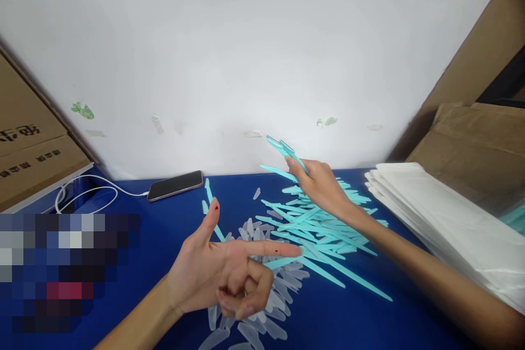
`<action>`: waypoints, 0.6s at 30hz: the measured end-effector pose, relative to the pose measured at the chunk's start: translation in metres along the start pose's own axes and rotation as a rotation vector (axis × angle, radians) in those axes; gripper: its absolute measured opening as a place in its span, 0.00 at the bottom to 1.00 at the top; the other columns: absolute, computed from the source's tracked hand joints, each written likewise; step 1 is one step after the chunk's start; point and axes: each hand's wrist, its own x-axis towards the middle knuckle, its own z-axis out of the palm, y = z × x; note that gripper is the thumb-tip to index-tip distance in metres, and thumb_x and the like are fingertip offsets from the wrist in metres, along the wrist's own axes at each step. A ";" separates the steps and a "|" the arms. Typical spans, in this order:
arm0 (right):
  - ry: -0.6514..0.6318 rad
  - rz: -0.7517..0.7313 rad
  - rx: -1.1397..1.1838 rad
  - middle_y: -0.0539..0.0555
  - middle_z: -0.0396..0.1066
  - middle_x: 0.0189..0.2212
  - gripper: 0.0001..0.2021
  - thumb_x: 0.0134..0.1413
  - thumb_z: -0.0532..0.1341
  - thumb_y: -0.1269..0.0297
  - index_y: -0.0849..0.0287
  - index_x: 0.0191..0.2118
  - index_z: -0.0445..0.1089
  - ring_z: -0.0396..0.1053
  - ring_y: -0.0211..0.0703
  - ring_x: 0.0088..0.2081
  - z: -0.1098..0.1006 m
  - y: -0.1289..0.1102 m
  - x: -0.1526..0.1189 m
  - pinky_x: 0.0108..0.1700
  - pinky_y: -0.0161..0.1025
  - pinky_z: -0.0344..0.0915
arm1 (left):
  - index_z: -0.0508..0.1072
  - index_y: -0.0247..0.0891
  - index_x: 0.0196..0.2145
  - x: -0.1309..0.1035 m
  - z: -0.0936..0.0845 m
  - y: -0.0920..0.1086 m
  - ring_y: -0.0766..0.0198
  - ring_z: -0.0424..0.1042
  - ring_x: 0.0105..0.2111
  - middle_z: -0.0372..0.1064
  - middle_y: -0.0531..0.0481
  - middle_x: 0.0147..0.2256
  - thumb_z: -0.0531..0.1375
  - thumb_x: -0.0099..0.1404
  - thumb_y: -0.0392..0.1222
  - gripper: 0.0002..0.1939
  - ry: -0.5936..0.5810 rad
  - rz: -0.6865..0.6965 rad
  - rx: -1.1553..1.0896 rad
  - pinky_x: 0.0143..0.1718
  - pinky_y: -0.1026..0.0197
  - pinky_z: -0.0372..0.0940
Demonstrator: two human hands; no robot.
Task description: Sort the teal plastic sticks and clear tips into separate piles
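Note:
My left hand [233, 268] is palm up over the blue table, thumb and index finger stretched apart, the other fingers curled, nothing in its grip. Small red spots show on its thumb and index finger. Beneath it spreads a heap of translucent plastic caps [276, 314]. My right hand [314, 178] grips several turquoise razor-like sticks [283, 146], their heads pointing up and left. Below this hand lies a pile of similar turquoise sticks [320, 224]. A few more turquoise sticks [209, 191] lie beyond my left hand.
A phone [176, 186] with a white cable [115, 181] lies at the back left. Cardboard boxes [28, 136] stand at the left and right. White flat bags [443, 219] are stacked at the right. A white wall [246, 54] rises behind the blue table [143, 240].

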 end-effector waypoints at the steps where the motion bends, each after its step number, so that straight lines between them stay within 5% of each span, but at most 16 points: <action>1: -0.003 0.001 -0.002 0.46 0.59 0.17 0.26 0.69 0.45 0.44 0.56 0.24 0.60 0.57 0.38 0.21 0.000 0.000 0.000 0.29 0.38 0.49 | 0.62 0.18 0.63 0.000 -0.001 0.000 0.72 0.49 0.15 0.64 0.46 0.22 0.22 0.59 0.77 0.64 -0.028 0.008 -0.001 0.15 0.66 0.37; 11: -0.021 0.005 -0.008 0.46 0.60 0.17 0.26 0.68 0.45 0.43 0.56 0.25 0.62 0.58 0.38 0.21 0.002 0.004 0.001 0.27 0.38 0.47 | 0.62 0.16 0.63 0.000 0.001 0.000 0.73 0.47 0.15 0.64 0.46 0.22 0.16 0.57 0.75 0.67 -0.012 0.025 0.001 0.15 0.66 0.37; 18: -0.034 -0.007 -0.009 0.45 0.56 0.17 0.26 0.69 0.45 0.44 0.56 0.24 0.56 0.53 0.37 0.21 0.001 0.003 0.001 0.28 0.38 0.46 | 0.63 0.11 0.61 0.003 -0.009 -0.002 0.71 0.47 0.14 0.64 0.45 0.24 0.23 0.61 0.75 0.64 -0.152 0.063 0.003 0.15 0.63 0.37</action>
